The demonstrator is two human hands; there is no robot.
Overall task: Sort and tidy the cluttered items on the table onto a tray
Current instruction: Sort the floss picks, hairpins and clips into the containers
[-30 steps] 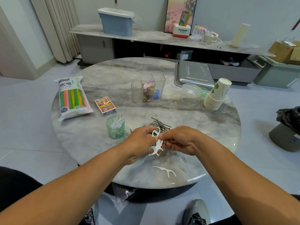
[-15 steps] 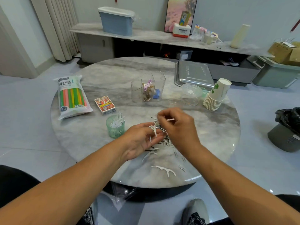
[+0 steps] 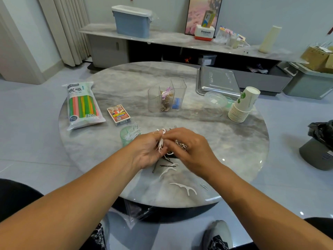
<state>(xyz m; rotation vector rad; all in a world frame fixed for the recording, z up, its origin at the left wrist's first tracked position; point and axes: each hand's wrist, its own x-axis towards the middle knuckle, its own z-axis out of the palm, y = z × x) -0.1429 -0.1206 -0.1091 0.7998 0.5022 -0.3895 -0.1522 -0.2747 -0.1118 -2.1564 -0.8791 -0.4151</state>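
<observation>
Several picks (image 3: 161, 143) sit bunched in your left hand (image 3: 146, 150) above the surface (image 3: 225, 141) while your right hand (image 3: 187, 147) pinches one into it; next, likely the cup (image 3: 126, 137).

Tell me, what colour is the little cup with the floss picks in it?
Green, see-through green cup, best seen in the head view.

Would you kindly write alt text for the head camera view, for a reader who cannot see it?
Over a round marble table, the left hand holds white floss picks while the right hand reaches in beside it. More picks and black hairpins lie below; a green cup stands left.
</observation>
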